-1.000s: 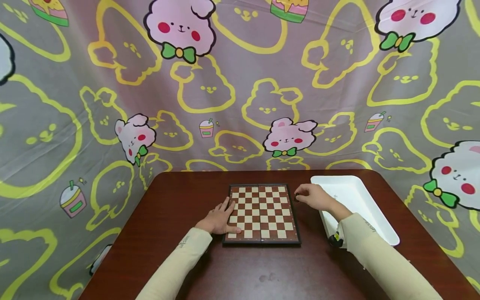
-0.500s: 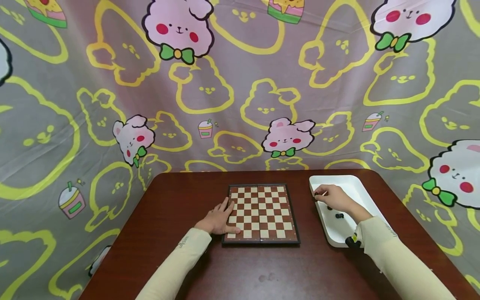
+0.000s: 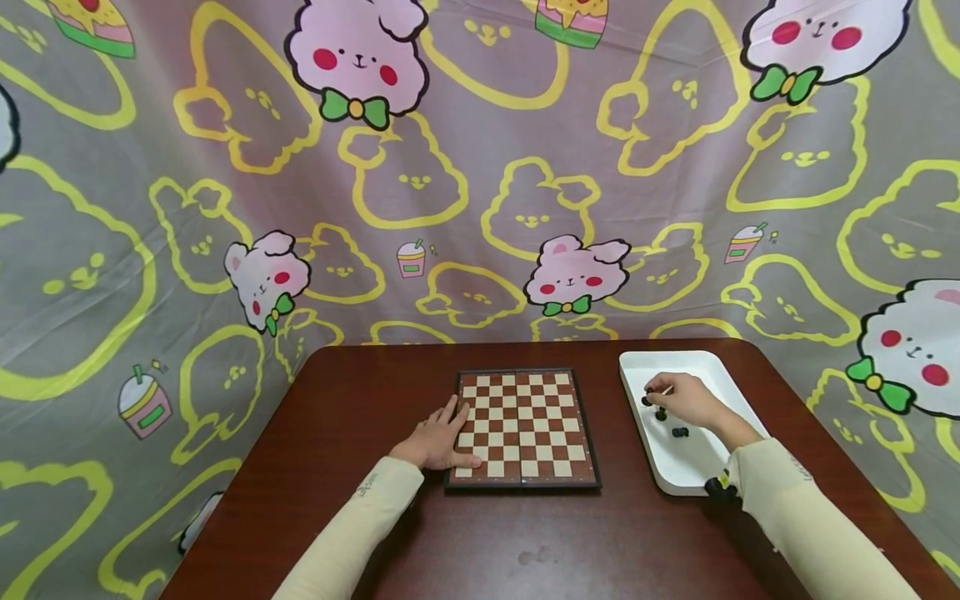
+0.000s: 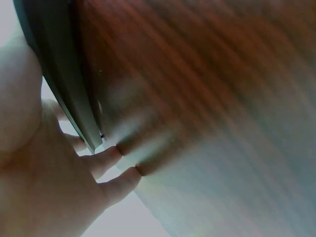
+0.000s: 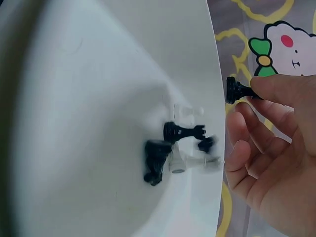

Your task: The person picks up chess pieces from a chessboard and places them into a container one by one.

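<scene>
My left hand [image 3: 437, 439] lies with fingers spread on the left edge of a brown-and-cream checkered chessboard [image 3: 517, 429]. From the left wrist view, the board's dark edge [image 4: 66, 74] runs past the palm, and two fingertips reach beyond it near the tabletop. My right hand [image 3: 690, 402] is over the white tray [image 3: 705, 471] at the right. Its thumb and fingers pinch a black chess piece [image 5: 237, 90] whose top is hidden by the fingers. In the tray lie a black rook [image 5: 182, 132], another black piece [image 5: 155, 163] and white chess pieces [image 5: 192, 161].
The dark wooden table [image 3: 360, 392] carries the board in the middle and the tray to its right. Behind it hangs a grey cloth [image 3: 465, 242] with cartoon bears and yellow outlines. A black strap device [image 3: 722, 487] sits at the right wrist.
My right hand has moved right, from beside the board's right edge to over the tray, carrying the black chess piece. Pieces in the tray have come into view. The left hand stays put.
</scene>
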Available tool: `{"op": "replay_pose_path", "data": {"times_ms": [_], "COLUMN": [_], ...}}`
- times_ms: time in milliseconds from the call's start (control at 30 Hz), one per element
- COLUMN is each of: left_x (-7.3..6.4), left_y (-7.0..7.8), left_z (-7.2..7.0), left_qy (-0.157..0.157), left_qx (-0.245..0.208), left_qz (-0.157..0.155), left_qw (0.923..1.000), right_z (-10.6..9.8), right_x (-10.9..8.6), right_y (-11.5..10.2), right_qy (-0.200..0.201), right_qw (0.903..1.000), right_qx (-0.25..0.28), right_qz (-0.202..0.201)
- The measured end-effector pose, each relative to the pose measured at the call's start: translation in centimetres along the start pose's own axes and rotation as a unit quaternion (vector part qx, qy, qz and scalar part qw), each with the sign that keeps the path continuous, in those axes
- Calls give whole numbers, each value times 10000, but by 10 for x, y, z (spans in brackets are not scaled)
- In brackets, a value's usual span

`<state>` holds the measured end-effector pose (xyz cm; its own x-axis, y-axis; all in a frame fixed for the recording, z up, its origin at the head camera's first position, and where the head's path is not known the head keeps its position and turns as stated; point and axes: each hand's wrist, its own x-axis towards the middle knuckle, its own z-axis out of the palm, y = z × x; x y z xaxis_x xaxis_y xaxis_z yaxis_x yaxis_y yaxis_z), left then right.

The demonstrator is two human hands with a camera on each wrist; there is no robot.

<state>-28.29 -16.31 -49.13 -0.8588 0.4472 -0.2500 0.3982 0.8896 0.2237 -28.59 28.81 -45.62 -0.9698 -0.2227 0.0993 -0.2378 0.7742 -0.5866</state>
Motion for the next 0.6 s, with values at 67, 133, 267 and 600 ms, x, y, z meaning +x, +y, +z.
{"op": "replay_pose_path", "data": {"times_ms": [67,133,267,600], "left_x": [0,0,-1,-1], "left_y": [0,0,1,1], "left_z": [-1,0,-1,-2], "left_qy": [10,14,5,-36], "left_qx": [0,6,28,-23], "left_qz": [3,6,-20,-41], "left_qw": [10000,10000,10000,10000], "right_z": [-2,-4,-7,-20], "right_x": [0,0,-2,-8], "right_y": [3,7,13,27], "right_qy": [45,81,52,37], "right_qw": [10000,9999,9998,9990], "right_qx": [-27,-77,-116,-308], "right_qz": [-4,11,158,335]}}
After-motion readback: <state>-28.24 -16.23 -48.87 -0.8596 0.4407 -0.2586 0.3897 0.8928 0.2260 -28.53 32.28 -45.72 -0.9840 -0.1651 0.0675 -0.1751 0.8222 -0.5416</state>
